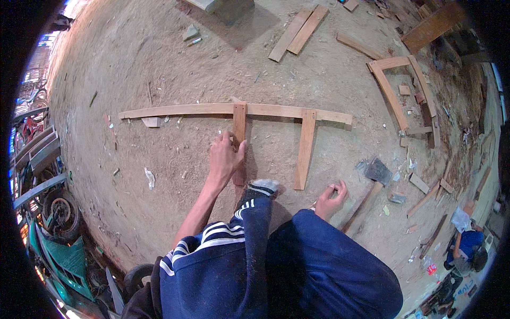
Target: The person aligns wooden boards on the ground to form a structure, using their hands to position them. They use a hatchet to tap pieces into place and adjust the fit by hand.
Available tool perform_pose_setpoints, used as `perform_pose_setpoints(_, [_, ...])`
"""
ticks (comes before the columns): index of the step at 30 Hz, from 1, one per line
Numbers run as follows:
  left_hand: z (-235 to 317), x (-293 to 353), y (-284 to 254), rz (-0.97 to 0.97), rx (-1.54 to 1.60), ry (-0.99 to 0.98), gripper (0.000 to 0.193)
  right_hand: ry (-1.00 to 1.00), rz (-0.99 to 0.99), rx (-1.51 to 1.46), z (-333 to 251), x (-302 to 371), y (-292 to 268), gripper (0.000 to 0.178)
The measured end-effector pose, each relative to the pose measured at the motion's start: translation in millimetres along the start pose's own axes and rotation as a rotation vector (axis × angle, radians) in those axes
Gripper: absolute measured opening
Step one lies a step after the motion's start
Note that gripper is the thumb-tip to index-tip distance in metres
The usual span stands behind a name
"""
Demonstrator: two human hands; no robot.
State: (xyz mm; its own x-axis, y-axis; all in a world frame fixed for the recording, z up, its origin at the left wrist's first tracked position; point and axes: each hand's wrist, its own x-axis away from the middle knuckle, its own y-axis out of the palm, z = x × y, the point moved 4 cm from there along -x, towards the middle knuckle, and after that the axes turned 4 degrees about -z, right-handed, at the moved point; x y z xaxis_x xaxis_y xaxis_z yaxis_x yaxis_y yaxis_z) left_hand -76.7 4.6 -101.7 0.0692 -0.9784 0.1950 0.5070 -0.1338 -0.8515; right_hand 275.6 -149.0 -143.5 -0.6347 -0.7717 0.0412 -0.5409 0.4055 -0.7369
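A long thin wooden strip (180, 109) lies across the dirt floor in front of me. Two short wooden pieces extend from it towards me: the left one (239, 121) and the right one (304, 154), each overlapping the strip at its far end. My left hand (226, 159) is closed around the left short piece, thumb and fingers on either side of it. Beside my right knee, my right hand (330, 200) is raised with curled fingers; whatever they may hold is too small to see. Close to it lies a tool with a wooden handle (361, 207) and a broad dark head (377, 171).
At the right stands or lies a wooden frame (390, 98), with offcuts (419, 183) near it. Two boards (300, 32) rest at the far side. Motorcycle parts (58, 255) crowd the left edge. Another person (467, 244) sits at the far right.
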Motion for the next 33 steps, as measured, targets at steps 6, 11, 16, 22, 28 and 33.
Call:
perform_pose_setpoints(6, [-1, -3, 3, -0.027, 0.043, -0.015, 0.044, -0.094, 0.03, 0.072, 2, 1, -1, 0.034])
perform_pose_setpoints(11, [14, -19, -27, 0.065, -0.057, -0.059, 0.06, -0.104, 0.033, 0.091, 1, 0, -2, 0.034])
perform_pose_setpoints(16, [14, -38, -26, 0.034, -0.013, -0.045, 0.053, -0.07, 0.058, 0.029, 0, 1, -2, 0.032])
perform_pose_setpoints(22, [22, -51, -20, 0.083, 0.031, -0.034, 0.044, -0.073, 0.068, 0.078, -10, 1, -6, 0.032])
perform_pose_setpoints(28, [24, -60, -21, 0.118, 0.027, -0.018, 0.042, -0.026, 0.075, 0.054, -14, -4, -6, 0.032])
perform_pose_setpoints(33, [28, -65, -18, 0.068, 0.045, -0.038, 0.043, 0.033, 0.035, -0.02, -5, -3, -5, 0.032])
